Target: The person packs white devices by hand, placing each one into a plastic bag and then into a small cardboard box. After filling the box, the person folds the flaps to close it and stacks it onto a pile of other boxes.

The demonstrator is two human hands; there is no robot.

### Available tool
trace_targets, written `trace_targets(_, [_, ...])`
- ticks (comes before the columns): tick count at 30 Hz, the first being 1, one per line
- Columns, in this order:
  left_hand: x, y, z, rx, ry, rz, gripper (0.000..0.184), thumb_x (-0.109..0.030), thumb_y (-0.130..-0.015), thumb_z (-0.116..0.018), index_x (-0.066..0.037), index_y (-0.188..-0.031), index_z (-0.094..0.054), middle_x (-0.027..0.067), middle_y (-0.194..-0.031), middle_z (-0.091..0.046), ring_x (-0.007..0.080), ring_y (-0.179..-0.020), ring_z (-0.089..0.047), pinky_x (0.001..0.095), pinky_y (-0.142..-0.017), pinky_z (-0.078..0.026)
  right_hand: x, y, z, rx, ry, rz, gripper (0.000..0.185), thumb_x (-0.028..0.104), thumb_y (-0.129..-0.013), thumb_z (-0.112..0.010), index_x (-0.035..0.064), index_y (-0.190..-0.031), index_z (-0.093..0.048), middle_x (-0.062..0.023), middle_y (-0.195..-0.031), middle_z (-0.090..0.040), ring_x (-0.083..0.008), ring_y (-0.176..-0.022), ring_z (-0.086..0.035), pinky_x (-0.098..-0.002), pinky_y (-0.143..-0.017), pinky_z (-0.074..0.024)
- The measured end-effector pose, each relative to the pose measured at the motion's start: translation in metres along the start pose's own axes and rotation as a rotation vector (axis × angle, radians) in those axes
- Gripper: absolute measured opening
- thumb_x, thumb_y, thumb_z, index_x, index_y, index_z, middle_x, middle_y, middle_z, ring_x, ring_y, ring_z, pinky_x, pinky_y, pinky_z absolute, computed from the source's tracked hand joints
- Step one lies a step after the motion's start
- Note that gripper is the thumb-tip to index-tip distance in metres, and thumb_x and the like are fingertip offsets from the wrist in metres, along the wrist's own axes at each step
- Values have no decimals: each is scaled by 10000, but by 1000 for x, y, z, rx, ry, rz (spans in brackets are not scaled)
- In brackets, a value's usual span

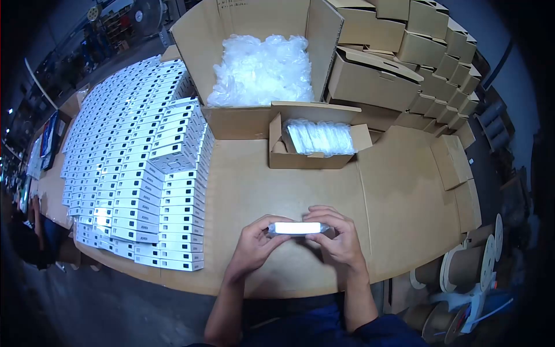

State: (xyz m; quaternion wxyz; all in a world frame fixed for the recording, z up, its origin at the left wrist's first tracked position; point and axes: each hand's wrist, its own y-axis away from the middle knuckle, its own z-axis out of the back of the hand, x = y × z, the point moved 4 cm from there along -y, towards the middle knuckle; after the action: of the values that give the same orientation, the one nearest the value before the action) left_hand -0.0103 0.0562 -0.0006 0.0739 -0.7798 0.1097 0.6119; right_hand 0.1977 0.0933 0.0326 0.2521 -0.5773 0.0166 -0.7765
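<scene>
Between my two hands, above the front of the table, is a small flat white item in clear plastic wrap [298, 228], its narrow white edge turned toward me. My left hand [255, 243] pinches its left end between thumb and fingers. The right end is gripped the same way by my right hand [340, 236]. Beyond them stands a small open cardboard box [312, 162], holding a row of similar plastic-wrapped pieces [321, 137]. Behind that, a large open carton [237, 122] contains a heap of clear plastic-wrapped items [263, 69].
Stacked white boxes [130, 168] fill the table's left side. Many folded brown cardboard boxes [376, 78] are piled at the back right. Cable spools [468, 269] stand on the floor to the right. Another person's arm [37, 214] shows at the far left.
</scene>
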Motion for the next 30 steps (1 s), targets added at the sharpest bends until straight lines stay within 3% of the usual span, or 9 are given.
trace_targets(7, [-14,-5,7,-52,-137,-50,232,23,-955,-701,48,-1186,-695,139,-1351,-589,201,-1247,-596,328,-1051,-505,30,-20,12,170,253,79,262,48,-776,-846,20,-1013,-739,-110,-1017,-747,-289,-978,-686,-394,-846,-562])
trace_targets(10, [-19,-9,12,42,-281,-120,357,26,-951,-687,38,-1303,-629,132,-1407,-549,196,-1242,-581,306,-1019,-501,42,-31,11,292,348,194,189,41,-823,-801,13,-982,-703,-99,-965,-727,-298,-840,-679,-407,-763,-564])
trace_targets(12, [-20,-13,11,22,-92,-45,479,11,-965,-669,8,-1423,-530,134,-1434,-519,206,-1258,-568,308,-999,-511,46,-36,13,344,326,165,173,47,-837,-791,12,-982,-703,-105,-938,-716,-300,-795,-679,-399,-735,-569])
trace_targets(13, [-21,-15,10,12,4,-10,543,4,-971,-660,-6,-1484,-480,136,-1448,-504,212,-1266,-562,308,-989,-515,47,-41,15,316,321,227,164,28,-841,-788,8,-977,-699,-109,-900,-706,-273,-733,-693,-363,-674,-576])
trace_targets(16, [-38,-32,23,-244,-234,-58,677,-14,-993,-632,-36,-1590,-315,137,-1466,-469,215,-1278,-548,298,-961,-520,49,-58,32,110,306,165,156,4,-842,-783,1,-972,-698,-115,-894,-707,-232,-726,-711,-337,-642,-581])
trace_targets(20, [-44,-57,35,-353,-1111,-253,587,-62,-998,-602,-200,-1551,-465,181,-1371,-564,307,-1206,-596,429,-1002,-525,27,-84,40,-330,301,193,158,-8,-829,-799,-14,-914,-667,-97,-817,-673,-163,-632,-643,-297,-583,-534])
trace_targets(21, [-44,-66,35,-331,-1099,-280,546,-115,-1000,-600,-279,-1515,-521,178,-1276,-618,356,-1138,-616,487,-997,-511,24,-91,37,-387,291,196,161,-12,-832,-799,-6,-904,-655,-88,-793,-644,-156,-609,-606,-301,-567,-501])
trace_targets(25, [-37,-88,30,-346,-1291,-259,564,-201,-1004,-621,-277,-1547,-489,142,-1146,-663,358,-1001,-672,489,-898,-535,28,-113,15,-479,402,323,161,-16,-839,-791,3,-916,-651,-99,-794,-625,-189,-621,-627,-319,-576,-500])
trace_targets(30, [-33,-94,35,-385,-1285,-202,636,-192,-1001,-624,-221,-1599,-410,153,-1078,-676,365,-981,-671,490,-872,-539,18,-129,-5,-463,498,391,181,-18,-857,-782,-4,-984,-654,-122,-833,-625,-251,-663,-669,-358,-594,-544])
